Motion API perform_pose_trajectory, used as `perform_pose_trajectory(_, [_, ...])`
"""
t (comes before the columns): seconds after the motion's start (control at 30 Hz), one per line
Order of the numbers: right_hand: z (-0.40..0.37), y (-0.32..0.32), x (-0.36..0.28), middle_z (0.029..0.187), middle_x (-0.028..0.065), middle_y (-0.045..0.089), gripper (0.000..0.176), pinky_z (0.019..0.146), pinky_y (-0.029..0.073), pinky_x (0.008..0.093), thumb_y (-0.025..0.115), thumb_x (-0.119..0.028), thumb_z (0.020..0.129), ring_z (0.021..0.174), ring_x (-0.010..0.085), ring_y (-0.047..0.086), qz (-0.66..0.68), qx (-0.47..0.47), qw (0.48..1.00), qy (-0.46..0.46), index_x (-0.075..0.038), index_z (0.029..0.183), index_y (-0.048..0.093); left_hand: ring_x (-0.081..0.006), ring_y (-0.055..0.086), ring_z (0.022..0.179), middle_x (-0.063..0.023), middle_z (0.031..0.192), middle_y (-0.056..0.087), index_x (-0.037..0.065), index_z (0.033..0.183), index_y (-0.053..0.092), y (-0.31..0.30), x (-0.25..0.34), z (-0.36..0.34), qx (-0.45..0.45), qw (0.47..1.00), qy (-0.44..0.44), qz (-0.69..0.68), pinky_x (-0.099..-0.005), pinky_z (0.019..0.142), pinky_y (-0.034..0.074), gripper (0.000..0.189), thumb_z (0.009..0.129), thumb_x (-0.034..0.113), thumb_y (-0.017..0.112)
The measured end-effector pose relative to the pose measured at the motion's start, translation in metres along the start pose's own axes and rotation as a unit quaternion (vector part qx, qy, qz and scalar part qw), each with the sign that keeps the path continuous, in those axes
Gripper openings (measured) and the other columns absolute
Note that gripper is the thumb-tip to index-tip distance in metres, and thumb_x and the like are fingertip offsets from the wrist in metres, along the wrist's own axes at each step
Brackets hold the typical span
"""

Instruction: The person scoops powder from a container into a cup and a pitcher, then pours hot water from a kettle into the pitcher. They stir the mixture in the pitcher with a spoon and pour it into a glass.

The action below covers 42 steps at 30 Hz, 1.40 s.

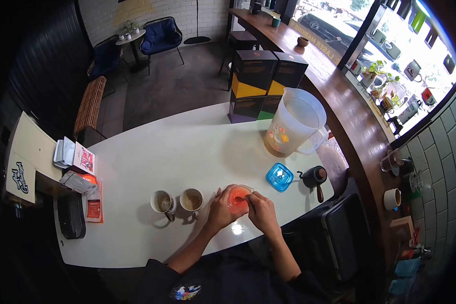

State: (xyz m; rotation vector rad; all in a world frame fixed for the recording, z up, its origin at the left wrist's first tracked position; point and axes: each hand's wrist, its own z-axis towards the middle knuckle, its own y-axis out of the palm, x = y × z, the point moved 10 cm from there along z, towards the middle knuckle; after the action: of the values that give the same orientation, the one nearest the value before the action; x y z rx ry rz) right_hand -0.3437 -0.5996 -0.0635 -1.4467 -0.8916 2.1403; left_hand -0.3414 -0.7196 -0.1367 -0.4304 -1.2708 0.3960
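Note:
A small clear container (230, 206) with bright red-orange contents (238, 191) stands at the near side of the white table. My left hand (221, 210) is closed around its left side. Over the rim, my right hand (263, 210) pinches what looks like a spoon (241, 198), whose tip reaches into the red contents; the fingers hide most of it. Two mugs stand left of my hands: a left mug (155, 202) and a right mug (200, 204), both light inside. A blue snap-on lid (279, 177) lies beyond my right hand.
A black gooseneck kettle (314, 176) with a wooden knob stands at the right edge. Behind it are a large translucent pitcher (303, 119) and stacked dark boxes (253, 71). A cream-coloured machine (30, 152) and packets (81, 185) occupy the left end of the table (147, 147).

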Motion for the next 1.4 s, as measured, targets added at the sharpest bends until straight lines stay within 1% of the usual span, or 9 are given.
perform_pose_trajectory(0.3, [0.004, 0.003, 0.012, 0.081, 0.0181, 0.06, 0.012, 0.067, 0.048, 0.0461, 0.057, -0.008, 0.092, 0.075, 0.0406, 0.061, -0.018, 0.014, 0.999, 0.044, 0.002, 0.089, 0.062, -0.038, 0.059, 0.114, -0.0155, 0.123, 0.063, 0.006, 0.134, 0.048, -0.004, 0.004, -0.001, 0.008, 1.0, -0.006, 0.0, -0.0561, 0.11, 0.035, 0.085, 0.063, 0.027, 0.088])
perform_pose_trajectory(0.33, [0.005, 0.006, 0.012, 0.083, 0.0185, 0.06, 0.012, 0.068, 0.048, 0.0465, 0.057, -0.009, 0.093, 0.076, 0.0409, 0.061, -0.015, 0.012, 0.999, 0.047, 0.002, 0.09, 0.062, -0.0371, 0.06, 0.115, -0.0156, 0.125, 0.062, 0.005, 0.135, 0.046, -0.002, 0.005, -0.001, -0.005, 1.0, 0.001, 0.016, -0.0561, 0.11, 0.034, 0.086, 0.065, 0.034, 0.087])
perform_pose_trajectory(0.37, [0.005, 0.007, 0.01, 0.083, 0.0185, 0.06, 0.012, 0.068, 0.048, 0.0465, 0.057, -0.009, 0.093, 0.076, 0.0409, 0.061, -0.015, 0.009, 0.999, 0.044, 0.002, 0.09, 0.062, -0.0362, 0.06, 0.115, -0.0156, 0.127, 0.061, 0.005, 0.135, 0.044, 0.0, 0.006, -0.001, -0.019, 0.999, 0.008, 0.032, -0.0562, 0.111, 0.034, 0.088, 0.066, 0.041, 0.086])
perform_pose_trajectory(0.57, [0.0, 0.002, 0.001, 0.086, 0.0192, 0.06, 0.011, 0.069, 0.048, 0.0466, 0.058, -0.006, 0.091, 0.078, 0.0411, 0.061, -0.031, -0.035, 0.999, 0.02, 0.002, 0.096, 0.064, -0.0348, 0.059, 0.116, -0.0155, 0.127, 0.06, 0.006, 0.136, 0.043, -0.001, 0.005, -0.002, -0.019, 0.999, -0.007, 0.032, -0.0534, 0.112, 0.033, 0.089, 0.065, 0.039, 0.087])
perform_pose_trajectory(0.77, [0.007, -0.011, 0.005, 0.082, 0.0188, 0.06, 0.01, 0.064, 0.047, 0.0432, 0.061, 0.0, 0.087, 0.07, 0.0386, 0.06, -0.007, 0.029, 0.999, 0.03, 0.003, 0.095, 0.067, -0.0346, 0.057, 0.119, -0.0152, 0.129, 0.06, 0.006, 0.136, 0.043, -0.004, 0.01, -0.002, -0.006, 1.0, -0.004, 0.015, -0.0527, 0.112, 0.033, 0.089, 0.065, 0.038, 0.087])
perform_pose_trajectory(0.97, [0.001, 0.003, -0.004, 0.085, 0.0157, 0.06, 0.01, 0.068, 0.051, 0.0444, 0.061, -0.004, 0.086, 0.076, 0.038, 0.063, 0.001, -0.003, 1.0, -0.007, -0.003, 0.094, 0.066, -0.0381, 0.055, 0.121, -0.0156, 0.134, 0.056, 0.007, 0.138, 0.044, -0.002, 0.005, -0.003, -0.02, 1.0, -0.008, 0.012, -0.054, 0.112, 0.034, 0.089, 0.063, 0.03, 0.088])
perform_pose_trajectory(1.1, [-0.002, 0.0, -0.009, 0.082, 0.018, 0.06, 0.01, 0.064, 0.048, 0.0427, 0.062, -0.001, 0.087, 0.071, 0.0387, 0.061, 0.01, -0.01, 1.0, -0.019, 0.002, 0.095, 0.067, -0.038, 0.053, 0.124, -0.0167, 0.136, 0.054, 0.005, 0.139, 0.042, -0.001, 0.004, -0.003, -0.028, 1.0, -0.011, 0.002, -0.054, 0.112, 0.033, 0.091, 0.064, 0.031, 0.088])
perform_pose_trajectory(1.17, [-0.002, -0.003, -0.005, 0.082, 0.0177, 0.06, 0.01, 0.064, 0.048, 0.0427, 0.062, -0.002, 0.087, 0.071, 0.0388, 0.061, -0.01, 0.0, 1.0, -0.001, 0.001, 0.096, 0.067, -0.0368, 0.05, 0.127, -0.0186, 0.137, 0.052, 0.002, 0.139, 0.04, 0.001, 0.002, -0.006, -0.017, 1.0, 0.003, 0.01, -0.0522, 0.113, 0.031, 0.096, 0.064, 0.039, 0.088])
perform_pose_trajectory(1.4, [0.006, 0.002, -0.01, 0.081, 0.0177, 0.06, 0.01, 0.064, 0.048, 0.0429, 0.061, -0.001, 0.086, 0.071, 0.0394, 0.06, 0.004, 0.024, 1.0, 0.001, 0.002, 0.095, 0.067, -0.038, 0.047, 0.13, -0.0203, 0.138, 0.051, 0.002, 0.139, 0.04, 0.0, 0.004, -0.004, -0.008, 1.0, 0.029, 0.001, -0.0536, 0.114, 0.029, 0.092, 0.067, 0.038, 0.086])
